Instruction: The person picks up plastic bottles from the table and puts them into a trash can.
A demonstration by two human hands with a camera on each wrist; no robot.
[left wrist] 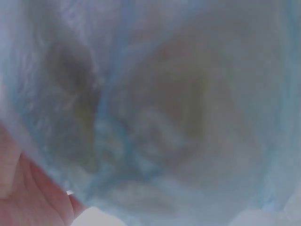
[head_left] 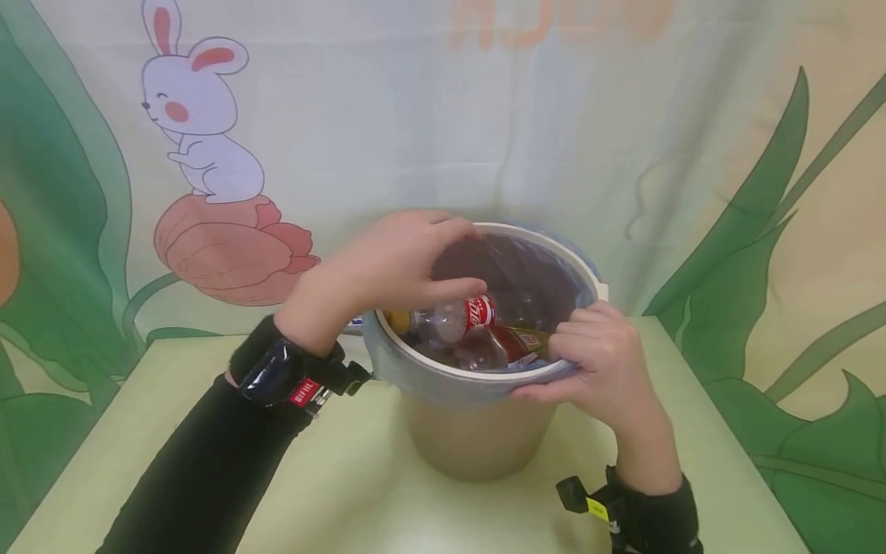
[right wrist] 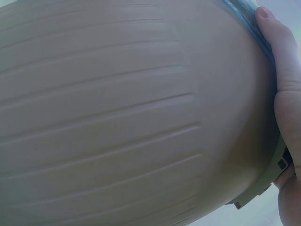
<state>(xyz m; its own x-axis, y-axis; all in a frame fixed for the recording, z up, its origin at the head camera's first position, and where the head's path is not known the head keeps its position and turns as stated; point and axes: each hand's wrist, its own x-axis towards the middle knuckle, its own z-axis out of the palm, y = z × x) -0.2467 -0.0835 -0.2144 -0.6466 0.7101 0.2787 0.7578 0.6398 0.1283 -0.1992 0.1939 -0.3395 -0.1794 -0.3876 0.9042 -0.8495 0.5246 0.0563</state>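
Observation:
A beige trash bin (head_left: 477,438), ribbed on its outer wall in the right wrist view, stands on the table. A bluish translucent bag (head_left: 415,377) lines it and folds over the edge under a white rim ring (head_left: 443,367). Inside lie a clear bottle with a red label (head_left: 477,311) and another bottle with a red and green label (head_left: 519,342). My right hand (head_left: 602,362) grips the rim at the near right, fingers curled over it, thumb outside. Across the left side of the opening reaches my left hand (head_left: 401,261), thumb extended, other fingertips near the far rim; several fingers are partly hidden.
The pale green table (head_left: 332,477) extends around the bin. Behind it hangs a printed curtain (head_left: 388,115) with a rabbit and large leaves. A yellow item (head_left: 399,320) shows at the bin's left inside. Black straps with cameras sit on both wrists.

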